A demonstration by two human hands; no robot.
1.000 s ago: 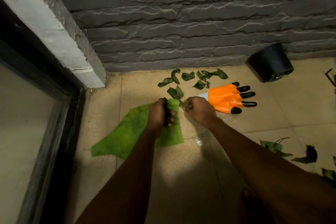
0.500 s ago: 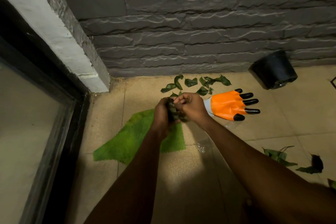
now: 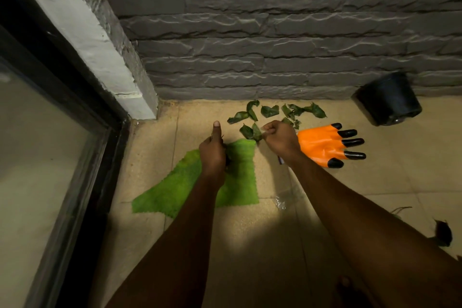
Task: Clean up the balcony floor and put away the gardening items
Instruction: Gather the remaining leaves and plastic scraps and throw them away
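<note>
Several torn green leaves (image 3: 270, 111) lie on the tiled floor by the stone wall. My left hand (image 3: 212, 152) hovers over a green fuzzy mat (image 3: 170, 195), thumb up, its fingers curled round a dark bundle of gathered leaves (image 3: 227, 159). My right hand (image 3: 281, 140) is at the mat's far right corner and pinches a leaf (image 3: 251, 131) on the floor there. An orange gardening glove (image 3: 322, 145) with black claw tips lies flat just right of my right wrist.
A black plastic pot (image 3: 390, 100) lies tipped against the wall at the far right. More dark leaves (image 3: 442, 232) sit at the right edge. A clear plastic scrap (image 3: 280, 202) lies near the mat. A black door frame (image 3: 82, 137) and a white pillar (image 3: 100, 40) bound the left.
My hands were together at the bundle half a second ago. They have parted: the right hand went back to the leaves on the floor, while the left stays over the mat with its bundle.
</note>
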